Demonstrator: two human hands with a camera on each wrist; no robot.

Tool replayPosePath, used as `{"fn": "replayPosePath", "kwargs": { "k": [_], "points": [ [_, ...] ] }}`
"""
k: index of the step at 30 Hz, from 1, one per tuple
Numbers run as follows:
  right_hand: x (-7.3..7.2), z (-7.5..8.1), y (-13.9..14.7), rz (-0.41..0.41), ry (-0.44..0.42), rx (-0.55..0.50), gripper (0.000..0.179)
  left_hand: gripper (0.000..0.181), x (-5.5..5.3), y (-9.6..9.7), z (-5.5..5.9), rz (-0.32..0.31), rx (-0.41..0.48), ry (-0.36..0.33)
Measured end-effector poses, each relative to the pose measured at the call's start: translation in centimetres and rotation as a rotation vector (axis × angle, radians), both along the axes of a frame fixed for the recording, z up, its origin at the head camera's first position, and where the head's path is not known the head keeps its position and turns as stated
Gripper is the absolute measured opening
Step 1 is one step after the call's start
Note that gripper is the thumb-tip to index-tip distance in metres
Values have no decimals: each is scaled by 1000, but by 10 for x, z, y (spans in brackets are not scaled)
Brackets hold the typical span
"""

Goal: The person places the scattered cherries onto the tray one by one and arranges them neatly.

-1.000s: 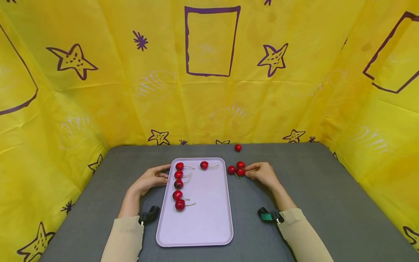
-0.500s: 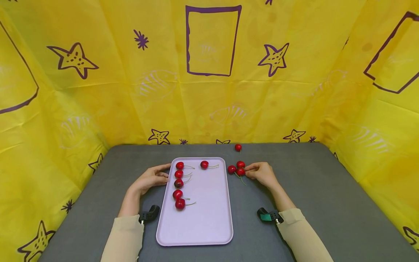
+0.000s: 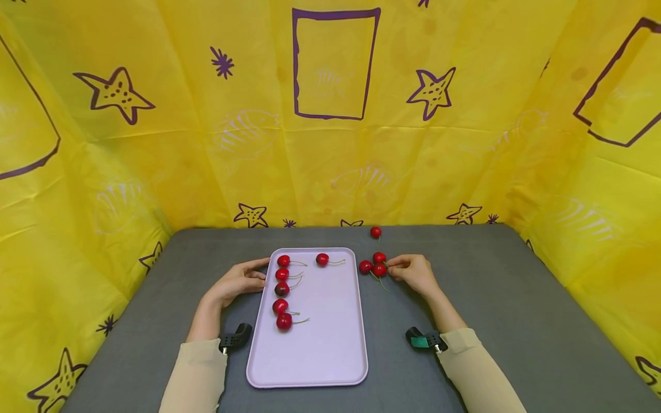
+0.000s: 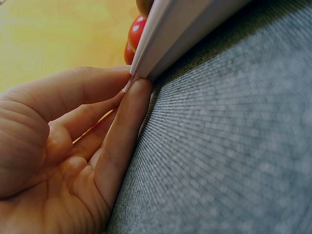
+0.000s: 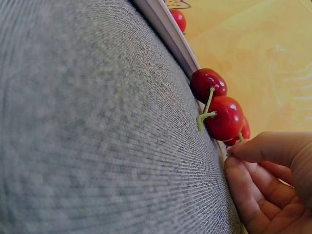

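My left hand [image 3: 238,284] holds the left rim of a pale lilac tray [image 3: 317,350], pinching its edge between thumb and finger in the left wrist view. Several red cherries with green stems line the tray's left side, and a single cherry [image 3: 322,260] lies near its far right corner. Beyond the right rim, three cherries sit bunched on the table. My right hand [image 3: 415,272] is at this bunch; in the right wrist view its thumb and forefinger pinch a stem beside the rearmost cherry [image 5: 245,127]. The nearer cherry [image 5: 225,118] and a darker cherry [image 5: 207,84] stand in front.
A lone cherry [image 3: 376,232] lies near the far edge of the grey table [image 3: 516,321]. Yellow cloth [image 3: 330,166] with starfish and fish drawings rises behind the table and along both sides.
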State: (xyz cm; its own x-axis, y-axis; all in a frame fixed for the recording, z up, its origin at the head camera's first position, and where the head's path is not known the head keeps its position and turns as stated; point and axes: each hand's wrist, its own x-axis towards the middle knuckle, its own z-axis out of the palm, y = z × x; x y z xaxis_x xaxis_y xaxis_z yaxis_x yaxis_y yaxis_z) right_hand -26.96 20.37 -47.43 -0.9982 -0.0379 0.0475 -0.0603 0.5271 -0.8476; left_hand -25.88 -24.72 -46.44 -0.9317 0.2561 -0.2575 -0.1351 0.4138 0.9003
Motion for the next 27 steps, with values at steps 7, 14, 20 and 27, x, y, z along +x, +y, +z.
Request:
{"fn": "replayPosePath", "kwargs": {
  "k": [7, 14, 20, 27],
  "points": [
    [-1, 1, 1, -23, 50, 11, 17, 71, 0, 0, 0, 3, 1, -3],
    [-3, 7, -2, -52, 96, 18, 17, 71, 1, 0, 1, 3, 8, 1],
    [-3, 14, -8, -60, 141, 50, 17, 71, 0, -1, 0, 3, 6, 3],
    [-5, 21, -19, -22, 173, 53, 18, 71, 0, -1, 0, -2, 16, 2]
  ]
}}
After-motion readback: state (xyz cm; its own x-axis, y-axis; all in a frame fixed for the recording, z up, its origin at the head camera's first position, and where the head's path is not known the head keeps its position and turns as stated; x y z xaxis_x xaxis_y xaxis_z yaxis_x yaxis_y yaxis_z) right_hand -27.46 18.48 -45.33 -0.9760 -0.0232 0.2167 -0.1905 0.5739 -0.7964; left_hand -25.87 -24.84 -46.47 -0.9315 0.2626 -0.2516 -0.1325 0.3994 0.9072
